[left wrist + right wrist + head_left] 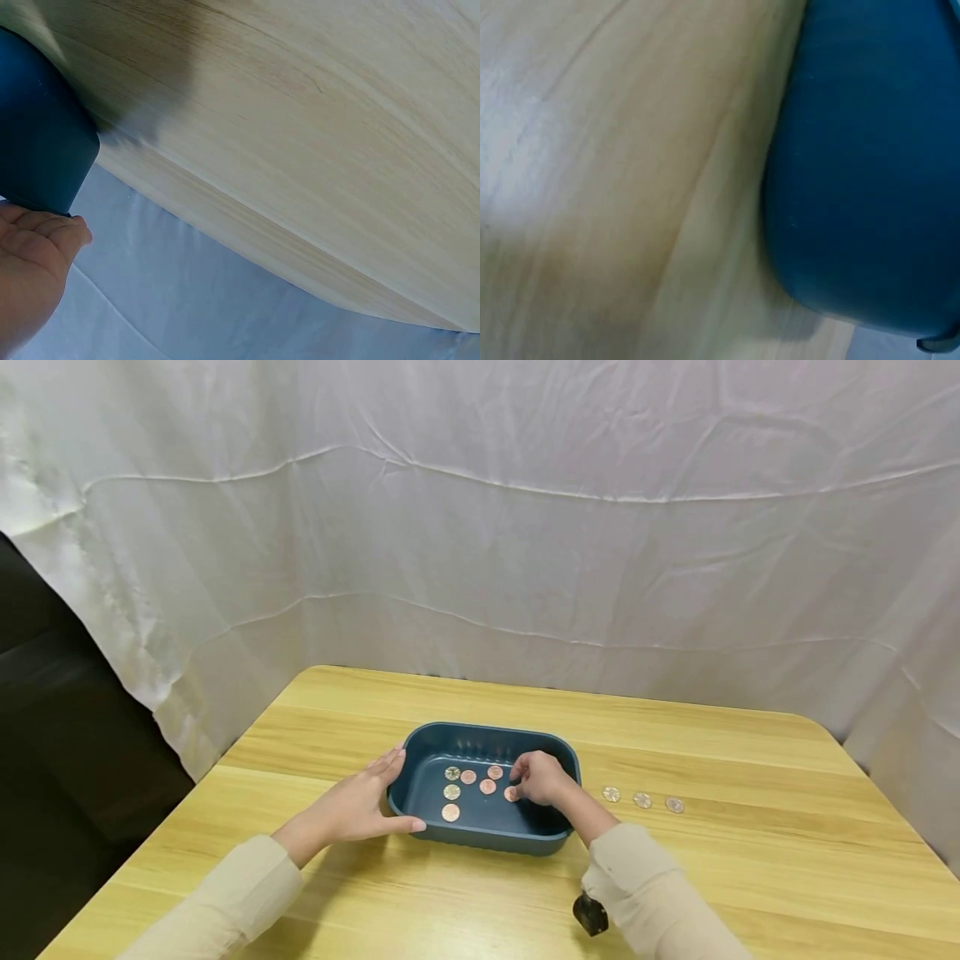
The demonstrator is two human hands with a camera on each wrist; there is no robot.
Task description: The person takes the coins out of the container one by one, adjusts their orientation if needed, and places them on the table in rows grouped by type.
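Pinching copper coin [511, 795] with right hand [542, 777], in right part of blue basin [487, 837].
Touching basin's left end with spread left hand [360, 804]; showing also six other coins [487, 787] in basin's left and middle, and three silvery coins [642, 800] in a row on worktop [450, 893], right of basin.

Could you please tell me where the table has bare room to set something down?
The table is bare right of the three coins, in front of the tub between the sleeves, and behind it toward the curtain. Inside the tub it's crowded: seven coins and the right hand; the left hand touches its left end.
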